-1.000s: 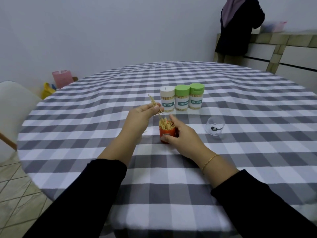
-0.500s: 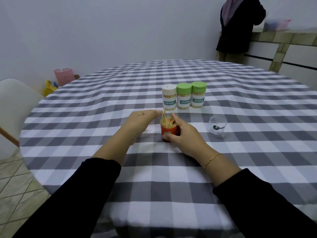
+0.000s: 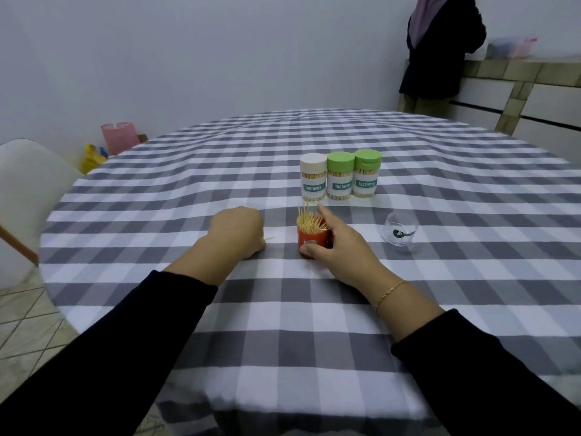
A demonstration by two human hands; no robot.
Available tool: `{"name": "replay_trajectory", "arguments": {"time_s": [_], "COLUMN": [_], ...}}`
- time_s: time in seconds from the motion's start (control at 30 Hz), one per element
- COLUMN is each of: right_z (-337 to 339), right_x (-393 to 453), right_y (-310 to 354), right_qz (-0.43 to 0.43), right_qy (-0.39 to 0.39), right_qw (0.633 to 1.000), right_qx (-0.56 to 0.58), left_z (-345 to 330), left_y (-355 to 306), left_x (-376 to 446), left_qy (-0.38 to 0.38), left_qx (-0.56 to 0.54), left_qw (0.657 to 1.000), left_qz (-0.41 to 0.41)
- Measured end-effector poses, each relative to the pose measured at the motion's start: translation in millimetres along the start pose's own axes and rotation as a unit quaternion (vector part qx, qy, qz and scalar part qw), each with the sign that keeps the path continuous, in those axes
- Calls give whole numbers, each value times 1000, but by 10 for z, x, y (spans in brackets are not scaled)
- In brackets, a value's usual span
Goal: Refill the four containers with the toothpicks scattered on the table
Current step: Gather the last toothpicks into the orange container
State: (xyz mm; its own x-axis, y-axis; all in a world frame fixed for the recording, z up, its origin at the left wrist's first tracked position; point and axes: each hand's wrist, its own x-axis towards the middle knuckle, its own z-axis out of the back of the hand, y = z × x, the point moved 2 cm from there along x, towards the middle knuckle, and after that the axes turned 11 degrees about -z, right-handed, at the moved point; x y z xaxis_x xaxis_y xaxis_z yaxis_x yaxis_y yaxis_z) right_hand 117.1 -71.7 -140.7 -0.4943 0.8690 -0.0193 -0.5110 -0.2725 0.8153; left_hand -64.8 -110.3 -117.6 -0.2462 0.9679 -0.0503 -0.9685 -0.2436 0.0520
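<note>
- White-lidded clear plastic cylinder of toothpicks (image 3: 312, 179), left in the row of three: teal band on a white label, reads "TOOTHPICK".
- Green-lidded clear plastic cylinder, middle of the row (image 3: 340, 176): same teal band, "TOOTHPICK".
- Green-lidded clear plastic cylinder, right of the row (image 3: 366, 174): same teal band, "TOOTHPICK".
- Small clear round cap (image 3: 400, 228) lying on the checked cloth: a dark mark on it, not legible.
- Open orange container of toothpicks (image 3: 312, 237): small pale sticker on the front, too small to read.
</note>
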Motion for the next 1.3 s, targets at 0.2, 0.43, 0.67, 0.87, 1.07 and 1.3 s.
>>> {"name": "replay_trajectory", "arguments": {"time_s": [0.2,0.43,0.67,0.87,1.07,1.3], "right_z": [2,6,9,16,12,9], "right_x": [3,-12,-22,-24,-10,-5], "right_y": [-4,0,20,13,13,8], "right_qz": [2,3,2,1,2,8], "right_qy": [-1,0,6,4,3,2], "right_qw": [1000,1000,1000,1000,1000,1000], "right_qx": [6,0,4,-1,5,4], "left_z": [7,26,8,53,144,-35], "left_y": [-33,8,-22,-65,-230,-358], "left_x": [21,64,49,21,-145,-159], "left_qy": [19,70,3,-88,-273,-206], "left_qx": [8,-34,-40,-196,-591,-585], "left_qw": [1000,997,999,976,759,783], "left_qz": [-1,-5,-5,35,12,-47]}}
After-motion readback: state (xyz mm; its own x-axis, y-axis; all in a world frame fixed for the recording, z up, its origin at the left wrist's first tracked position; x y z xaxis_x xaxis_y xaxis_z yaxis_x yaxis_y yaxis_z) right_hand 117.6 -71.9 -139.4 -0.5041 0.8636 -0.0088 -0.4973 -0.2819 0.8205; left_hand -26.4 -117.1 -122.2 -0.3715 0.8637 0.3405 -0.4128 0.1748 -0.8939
